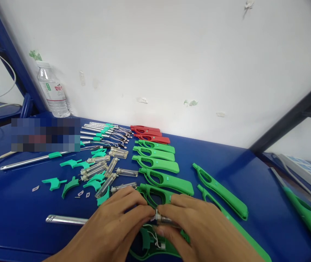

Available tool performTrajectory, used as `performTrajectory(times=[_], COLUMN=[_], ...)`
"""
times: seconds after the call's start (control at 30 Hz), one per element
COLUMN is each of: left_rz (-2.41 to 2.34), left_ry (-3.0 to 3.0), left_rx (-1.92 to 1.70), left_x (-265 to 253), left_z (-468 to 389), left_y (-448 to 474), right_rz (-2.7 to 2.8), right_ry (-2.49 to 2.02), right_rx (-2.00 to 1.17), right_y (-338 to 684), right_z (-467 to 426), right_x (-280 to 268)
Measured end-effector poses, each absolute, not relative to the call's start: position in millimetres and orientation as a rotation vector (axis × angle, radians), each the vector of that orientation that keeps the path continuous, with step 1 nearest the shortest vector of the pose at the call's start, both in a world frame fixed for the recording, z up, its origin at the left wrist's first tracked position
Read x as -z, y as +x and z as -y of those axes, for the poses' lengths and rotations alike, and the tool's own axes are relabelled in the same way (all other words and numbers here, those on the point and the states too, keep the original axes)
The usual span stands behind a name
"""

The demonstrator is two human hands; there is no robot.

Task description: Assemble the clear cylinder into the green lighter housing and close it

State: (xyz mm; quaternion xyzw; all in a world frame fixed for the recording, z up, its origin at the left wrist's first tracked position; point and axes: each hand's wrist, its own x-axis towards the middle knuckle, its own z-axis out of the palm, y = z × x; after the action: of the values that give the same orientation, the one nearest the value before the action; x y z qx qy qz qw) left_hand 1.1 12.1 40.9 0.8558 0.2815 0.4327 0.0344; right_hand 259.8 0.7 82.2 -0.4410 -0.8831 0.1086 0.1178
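My right hand (pixel 196 222) grips a clear plastic lighter fuel tank (pixel 168 220) between thumb and fingers. The tank's valve end points left, towards my left hand (pixel 122 218). That hand's fingertips are pinched together at the valve; a small pale bit shows there, too covered to name. Below my hands lies a green lighter shell half (pixel 155 251), with a trigger (pixel 145 238) and thin white wires (pixel 155 236) in it. From under my left wrist a metal lighter tube (pixel 66 220) sticks out. Another green shell half (pixel 155 193) lies just beyond my fingers.
Several fuel tanks (pixel 94 169), green triggers (pixel 70 186) and small pale clips (pixel 87 195) lie on the left. Behind them are metal tubes with wires (pixel 98 127). Green shells (pixel 156 165) and red shells (pixel 147 129) form a row. A water bottle (pixel 53 91) stands by the wall.
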Motion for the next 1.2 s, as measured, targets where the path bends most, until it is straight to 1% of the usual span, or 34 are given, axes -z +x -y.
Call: performTrajectory(times=[0.3, 0.47, 1.2], left_rz=[-0.84, -0.936, -0.904], left_ry=[2.612, 2.545, 2.506], left_rx=[-1.315, -1.373, -1.287], left_x=[-36.9, -41.0, -42.6], left_z=[-13.8, -17.1, -12.9], left_y=[-1.5, 1.7, 0.6], right_rz=[2.575, 2.57, 2.603], right_ry=[-1.271, -1.271, -1.249], right_rx=[-0.256, -0.262, -0.242], right_y=[265.3, 273.6, 268.7], right_z=[1.8, 3.5, 0.5], right_x=[-82.2, -84.7, -82.7])
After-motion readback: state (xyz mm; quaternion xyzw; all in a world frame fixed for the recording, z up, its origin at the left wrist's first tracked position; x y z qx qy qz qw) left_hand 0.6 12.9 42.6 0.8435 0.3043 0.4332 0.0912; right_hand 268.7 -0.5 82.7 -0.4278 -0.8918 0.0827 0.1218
